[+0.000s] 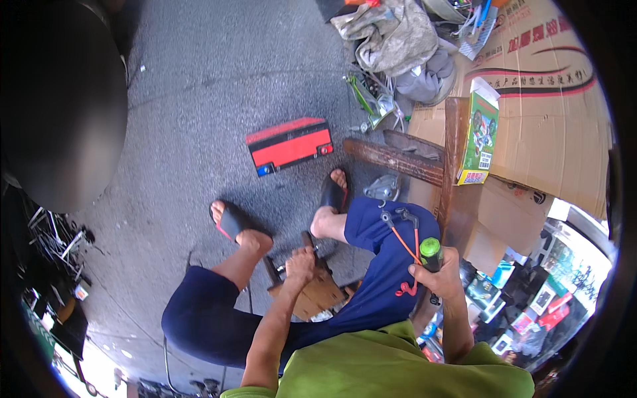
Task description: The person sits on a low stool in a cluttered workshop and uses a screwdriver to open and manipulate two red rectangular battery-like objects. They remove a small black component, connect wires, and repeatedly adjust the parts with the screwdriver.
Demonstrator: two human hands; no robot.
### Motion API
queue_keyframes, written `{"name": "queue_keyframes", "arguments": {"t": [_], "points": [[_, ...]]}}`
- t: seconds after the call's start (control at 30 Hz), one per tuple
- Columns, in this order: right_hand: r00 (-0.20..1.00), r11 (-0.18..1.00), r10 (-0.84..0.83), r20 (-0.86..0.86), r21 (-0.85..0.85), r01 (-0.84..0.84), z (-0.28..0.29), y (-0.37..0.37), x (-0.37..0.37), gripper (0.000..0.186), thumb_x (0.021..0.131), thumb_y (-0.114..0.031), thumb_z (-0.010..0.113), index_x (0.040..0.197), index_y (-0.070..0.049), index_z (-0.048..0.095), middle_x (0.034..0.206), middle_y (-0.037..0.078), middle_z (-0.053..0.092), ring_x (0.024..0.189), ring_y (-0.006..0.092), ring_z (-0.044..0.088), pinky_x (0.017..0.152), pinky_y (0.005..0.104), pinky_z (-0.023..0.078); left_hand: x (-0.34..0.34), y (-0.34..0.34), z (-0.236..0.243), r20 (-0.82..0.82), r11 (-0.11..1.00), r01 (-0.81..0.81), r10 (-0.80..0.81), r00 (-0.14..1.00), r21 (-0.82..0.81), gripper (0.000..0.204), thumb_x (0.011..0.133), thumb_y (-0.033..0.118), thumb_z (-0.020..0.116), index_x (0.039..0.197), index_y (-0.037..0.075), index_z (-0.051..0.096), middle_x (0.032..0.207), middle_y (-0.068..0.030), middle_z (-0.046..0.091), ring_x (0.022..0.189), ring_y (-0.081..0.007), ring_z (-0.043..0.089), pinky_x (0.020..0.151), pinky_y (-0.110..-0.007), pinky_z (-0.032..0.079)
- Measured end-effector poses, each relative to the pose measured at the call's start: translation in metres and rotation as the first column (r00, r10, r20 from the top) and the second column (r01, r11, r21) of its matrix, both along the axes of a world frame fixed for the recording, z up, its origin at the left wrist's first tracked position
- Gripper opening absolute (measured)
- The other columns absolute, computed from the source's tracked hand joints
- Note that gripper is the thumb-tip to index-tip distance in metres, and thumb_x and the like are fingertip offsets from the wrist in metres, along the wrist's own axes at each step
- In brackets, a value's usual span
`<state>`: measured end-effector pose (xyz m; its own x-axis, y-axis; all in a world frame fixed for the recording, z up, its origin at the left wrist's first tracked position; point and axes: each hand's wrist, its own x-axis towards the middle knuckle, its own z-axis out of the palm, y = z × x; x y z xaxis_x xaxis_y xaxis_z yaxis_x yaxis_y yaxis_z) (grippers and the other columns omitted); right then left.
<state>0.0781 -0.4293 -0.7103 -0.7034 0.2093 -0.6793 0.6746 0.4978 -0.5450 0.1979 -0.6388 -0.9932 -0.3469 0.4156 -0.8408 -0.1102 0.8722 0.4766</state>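
My left hand [300, 265] is closed on the front frame of a small wooden stool [309, 298] between my legs. My right hand [436, 273] grips an upright black tool handle with a green end [430, 249], over my right thigh. Orange leads with ring terminals [405, 242] run by that hand; where they end underneath is partly hidden. A red and black battery [292, 147] with blue and red terminal parts lies on the ground beyond my sandalled feet.
A brown wooden frame [398, 159] stands at my right, bearing a green printed box [479, 129], beside cardboard sheets [537, 146]. Grey rags [391, 36] are piled behind. A large dark rounded object [60, 106] fills the left; small goods [544, 305] crowd the lower right.
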Motion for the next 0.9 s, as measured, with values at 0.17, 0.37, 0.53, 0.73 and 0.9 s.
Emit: {"name": "queue_keyframes", "arguments": {"t": [0.17, 0.37, 0.53, 0.73, 0.9], "points": [[0.977, 0.999, -0.039, -0.208, 0.020, 0.044, -0.024, -0.006, 0.015, 0.013, 0.073, -0.004, 0.071, 0.070, -0.004, 0.059, 0.061, -0.006, 0.052, 0.057, 0.0024, 0.045, 0.050, 0.0233, 0.038, -0.025, 0.004, -0.016, 0.132, 0.890, 0.361, -0.408, 0.904, 0.278, 0.076, 0.065, 0.058, 0.077, 0.114, 0.002, 0.059, 0.114, -0.0194, 0.064, 0.108, -0.0348, 0.061, 0.091, -0.043, 0.049], [0.933, 0.996, -0.074, -0.353, -0.071, 0.052, -0.035, 0.001, 0.047, 0.012, 0.077, -0.010, 0.069, 0.081, -0.001, 0.061, 0.063, -0.001, 0.054, 0.060, 0.0049, 0.047, 0.055, 0.0271, 0.043, 0.007, 0.007, -0.039, -0.105, 0.871, 0.333, -0.317, 0.943, 0.360, 0.054, 0.073, 0.044, 0.073, 0.110, 0.007, 0.061, 0.104, -0.0214, 0.065, 0.102, -0.0388, 0.062, 0.085, -0.048, 0.049], [0.859, 0.993, 0.113, -0.499, 0.025, -0.116, -0.035, 0.013, 0.065, 0.020, 0.076, -0.013, 0.070, 0.085, 0.001, 0.062, 0.067, 0.001, 0.056, 0.065, 0.0074, 0.050, 0.062, 0.0278, 0.045, -0.025, -0.017, -0.015, -0.169, 0.955, -0.040, 0.093, 0.981, 0.294, 0.045, 0.078, 0.039, 0.070, 0.104, 0.002, 0.064, 0.093, -0.0243, 0.067, 0.093, -0.0394, 0.064, 0.077, -0.046, 0.050], [0.824, 0.992, 0.048, -0.565, -0.072, -0.107, -0.030, 0.032, 0.090, 0.025, 0.071, -0.023, 0.066, 0.073, 0.001, 0.057, 0.059, 0.016, 0.056, 0.055, 0.0242, 0.058, 0.056, 0.0375, 0.045, -0.093, -0.054, 0.028, 0.118, 0.352, -0.891, 0.910, 0.398, 0.288, 0.021, 0.083, 0.003, 0.047, 0.100, -0.002, 0.057, 0.069, -0.0123, 0.059, 0.059, -0.0227, 0.062, 0.051, -0.034, 0.052], [0.838, 0.960, 0.004, -0.546, -0.232, -0.156, -0.021, 0.045, 0.126, 0.020, 0.073, -0.018, 0.070, 0.077, -0.002, 0.059, 0.058, 0.005, 0.055, 0.056, 0.0100, 0.049, 0.056, 0.0303, 0.042, -0.147, -0.013, 0.153, 0.387, 0.006, -0.808, 0.876, 0.288, 0.589, 0.033, 0.082, -0.001, 0.046, 0.115, -0.006, 0.052, 0.079, -0.0136, 0.060, 0.062, -0.0226, 0.063, 0.057, -0.033, 0.056]]}}
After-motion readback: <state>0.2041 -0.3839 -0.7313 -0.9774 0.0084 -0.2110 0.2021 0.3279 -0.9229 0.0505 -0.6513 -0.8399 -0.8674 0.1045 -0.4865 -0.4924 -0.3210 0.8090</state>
